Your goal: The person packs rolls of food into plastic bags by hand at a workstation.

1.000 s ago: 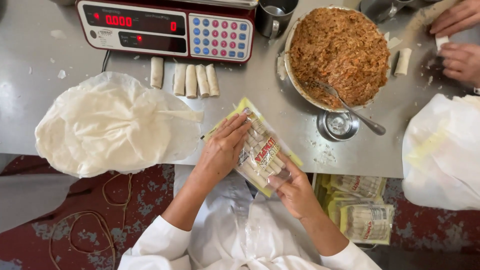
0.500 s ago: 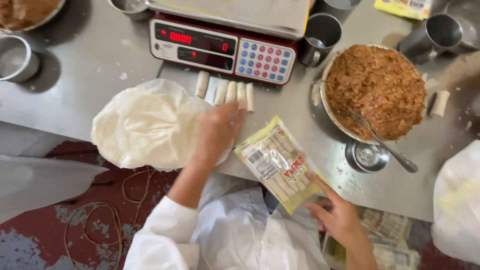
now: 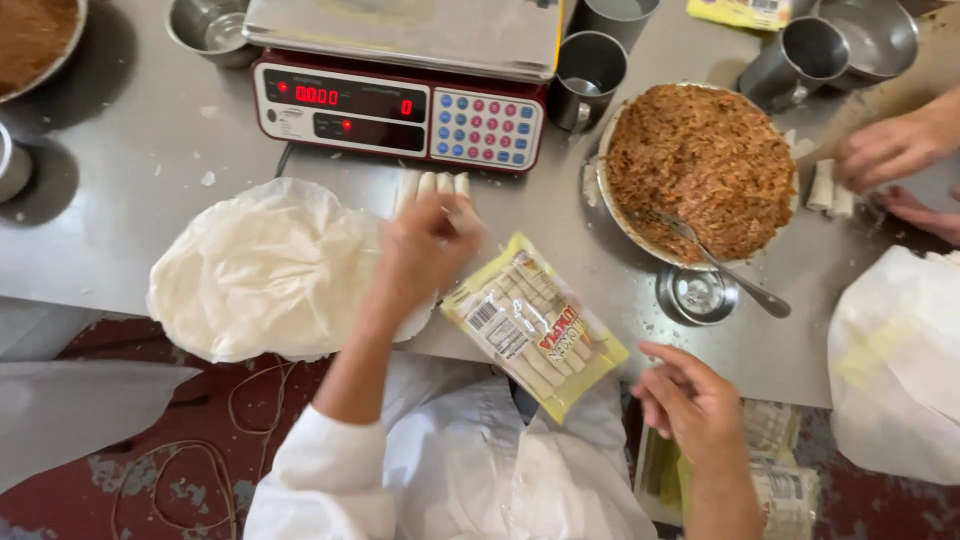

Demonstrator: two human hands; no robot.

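Note:
My left hand [image 3: 425, 245] is blurred and lies over a row of pale rolls [image 3: 432, 184] in front of the scale. Its fingers are curled on them, and I cannot make out whether it grips one. A clear packet with yellow edges [image 3: 530, 320], filled with rolls, lies flat on the steel table [image 3: 120, 230] and hangs over the near edge, between my hands. My right hand [image 3: 690, 400] hovers below the table edge with fingers apart and nothing in it. Under that hand lie more filled packets [image 3: 785, 490].
A red scale [image 3: 400, 100] stands at the back. A stack of thin wrappers [image 3: 265, 265] lies at the left. To the right are a bowl of brown filling [image 3: 700, 160] with a spoon [image 3: 720, 270], a small steel dish [image 3: 697, 293], steel cups [image 3: 585, 70], a white bag [image 3: 895, 360] and another person's hands [image 3: 890, 150].
Both hands have let go of the packet, which now lies on the table edge. My left hand moved up to the rolls by the scale; my right hand drew back, empty.

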